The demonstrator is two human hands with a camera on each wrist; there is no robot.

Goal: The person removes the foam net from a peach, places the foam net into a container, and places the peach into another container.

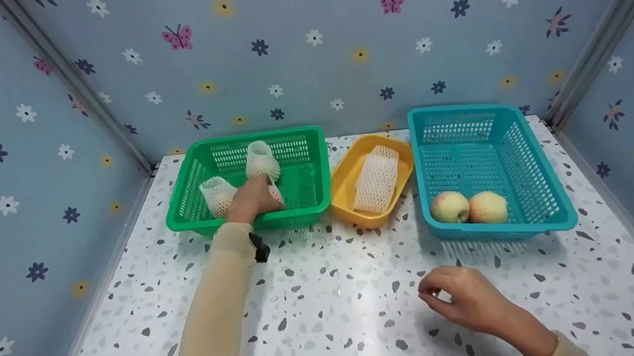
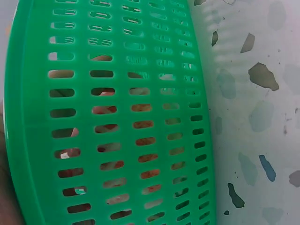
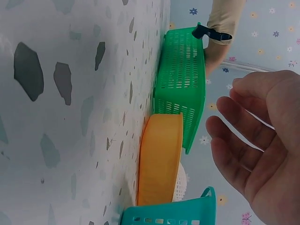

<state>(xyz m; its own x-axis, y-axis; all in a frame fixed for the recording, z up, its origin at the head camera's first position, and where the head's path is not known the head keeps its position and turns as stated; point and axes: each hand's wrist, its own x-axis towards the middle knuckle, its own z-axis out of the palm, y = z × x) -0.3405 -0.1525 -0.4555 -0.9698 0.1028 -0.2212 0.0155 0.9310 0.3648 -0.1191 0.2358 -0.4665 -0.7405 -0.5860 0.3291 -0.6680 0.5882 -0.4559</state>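
Note:
My left hand [image 1: 253,199] reaches over the near rim into the green basket [image 1: 301,188] and grips a fruit in a white foam net [image 1: 276,193]. Its fingertips are largely hidden. Close by lie another foam-netted fruit [image 1: 218,196] on the left and a third netted piece [image 1: 262,161] behind. Reddish fruit [image 2: 149,158] shows through the basket's slots in the left wrist view. Over the table in front of the blue basket, my right hand [image 1: 465,297] hovers with loosely curved fingers, holding nothing, as the right wrist view also shows.
A yellow tray [image 1: 343,192] between the baskets holds white foam nets [image 1: 376,180]. The blue basket [image 1: 541,183] on the right contains two bare, apple-like fruits [image 1: 450,207]. All three containers stand on a speckled white table [image 1: 327,313], with patterned walls [image 1: 329,47] behind and beside.

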